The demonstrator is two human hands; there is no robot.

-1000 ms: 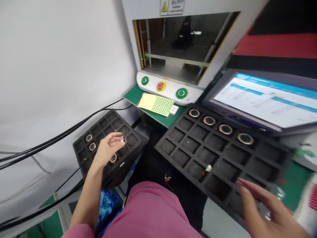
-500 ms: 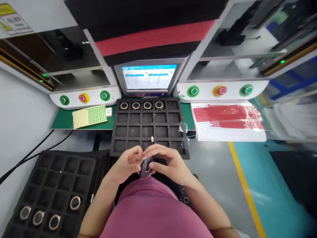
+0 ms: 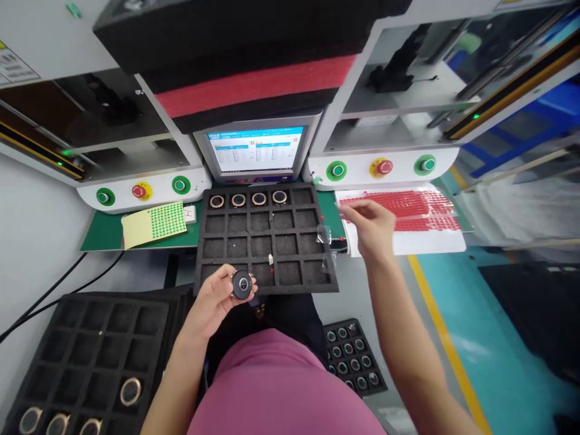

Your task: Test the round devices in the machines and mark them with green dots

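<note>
My left hand grips a round watch case by its edge, dark sensor back turned up, just over the front edge of the foam tray. My right hand is raised over the left part of the red sticker sheet, thumb and forefinger pinched together. Whatever sits between those fingertips is too small to make out. In the tray's far row lie several watch cases with gold rims. Small clear film pieces cling to the tray's right side.
A monitor stands behind the tray, between panels with green buttons and red emergency stops. Green dot stickers lie left. Another foam tray with watch cases is lower left; a filled tray sits low on the right.
My right hand has left the watch case and moved right and forward to the red sticker sheet. The left hand keeps the watch case, now slightly further left. The view has shifted.
</note>
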